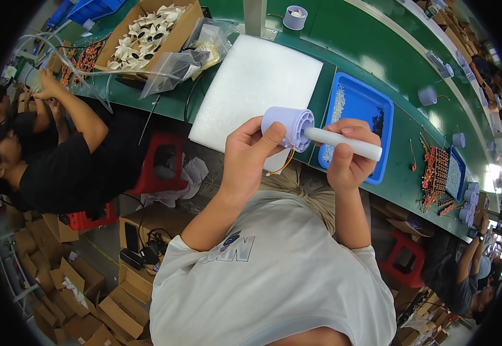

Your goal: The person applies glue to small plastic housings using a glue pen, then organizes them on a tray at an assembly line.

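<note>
My left hand (248, 158) grips a pale lilac cylindrical housing (288, 126), its open end facing right. Thin orange and yellow wires (285, 164) hang from its underside. My right hand (349, 153) is closed around a white rod-shaped tool (343, 142), and the tool's tip is pushed into the open end of the housing. Both hands are raised above my lap, just in front of the green bench (343, 46). A white foam pad (257, 86) lies on the bench behind the housing.
A blue tray (359, 104) with small parts sits right of the pad. A cardboard box of white fan wheels (147, 32) and clear bags stand at the back left. People work on both sides. A red stool (161, 161) and cardboard boxes are on the floor.
</note>
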A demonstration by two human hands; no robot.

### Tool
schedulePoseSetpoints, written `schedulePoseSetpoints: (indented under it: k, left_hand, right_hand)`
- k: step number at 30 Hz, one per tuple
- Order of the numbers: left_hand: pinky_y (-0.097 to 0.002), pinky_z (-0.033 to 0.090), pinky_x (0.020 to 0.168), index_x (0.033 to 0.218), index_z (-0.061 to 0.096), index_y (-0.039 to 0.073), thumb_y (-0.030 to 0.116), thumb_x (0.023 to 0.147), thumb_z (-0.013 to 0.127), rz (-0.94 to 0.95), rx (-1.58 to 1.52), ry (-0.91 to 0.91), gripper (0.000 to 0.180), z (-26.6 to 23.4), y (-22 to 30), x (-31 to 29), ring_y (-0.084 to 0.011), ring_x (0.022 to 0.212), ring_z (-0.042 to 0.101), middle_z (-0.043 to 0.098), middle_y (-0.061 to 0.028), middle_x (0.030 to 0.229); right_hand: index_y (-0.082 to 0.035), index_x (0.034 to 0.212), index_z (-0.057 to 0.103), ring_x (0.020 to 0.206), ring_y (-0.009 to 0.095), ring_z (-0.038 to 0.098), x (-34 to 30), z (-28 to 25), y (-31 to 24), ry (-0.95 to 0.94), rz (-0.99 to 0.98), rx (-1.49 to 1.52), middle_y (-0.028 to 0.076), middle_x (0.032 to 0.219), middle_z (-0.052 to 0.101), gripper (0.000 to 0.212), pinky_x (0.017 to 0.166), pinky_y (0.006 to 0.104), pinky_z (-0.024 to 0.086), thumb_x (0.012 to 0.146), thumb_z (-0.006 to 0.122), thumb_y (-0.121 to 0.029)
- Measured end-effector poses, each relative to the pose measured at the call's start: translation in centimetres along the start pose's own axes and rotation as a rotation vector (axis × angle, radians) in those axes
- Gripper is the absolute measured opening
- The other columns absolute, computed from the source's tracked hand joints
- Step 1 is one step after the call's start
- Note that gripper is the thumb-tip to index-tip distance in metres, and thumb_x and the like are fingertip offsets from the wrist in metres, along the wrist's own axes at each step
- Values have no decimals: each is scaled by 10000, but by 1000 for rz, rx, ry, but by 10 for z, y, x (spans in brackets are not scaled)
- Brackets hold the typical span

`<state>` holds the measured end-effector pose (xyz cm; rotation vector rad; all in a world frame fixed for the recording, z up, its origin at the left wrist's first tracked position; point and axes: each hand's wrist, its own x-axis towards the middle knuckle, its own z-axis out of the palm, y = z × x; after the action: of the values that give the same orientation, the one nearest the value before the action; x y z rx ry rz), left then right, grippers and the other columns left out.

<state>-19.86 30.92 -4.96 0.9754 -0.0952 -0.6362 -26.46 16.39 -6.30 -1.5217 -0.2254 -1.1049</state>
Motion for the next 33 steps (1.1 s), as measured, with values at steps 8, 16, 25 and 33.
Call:
schedulePoseSetpoints:
  k: [8,16,25,33]
  left_hand:
    - [-257,412,654,971,559,-69,85,823,608,670,331,-200,220,25,33,1,-148,751,506,537,-94,879]
    - [-266,342,537,844,508,-9,57,730,646,1208,620,-45,191,97,8,8,-157,620,406,457,-85,789]
    - [-258,350,559,795,468,23,68,743,640,1120,519,-196,185,124,3,8,-143,648,417,452,-77,799]
    - [-357,366,903,988,443,50,71,761,647,366,69,-448,307,101,-14,44,-240,949,527,526,-139,1036]
  right_hand:
    - [-15,920,583,550,109,532,5,-21,-58,-280,308,-451,68,689,595,144,475,233,387,805,637,-83]
    - [-15,892,565,464,74,433,-13,-13,-91,-3,524,-213,15,585,518,120,443,224,344,875,563,-133]
    - [-14,859,561,485,33,319,2,-44,-99,99,1032,965,-46,560,401,232,442,195,246,942,429,-187]
    - [-10,963,526,533,37,355,-6,-55,-68,10,727,-59,-21,624,419,226,492,202,316,941,425,-210]
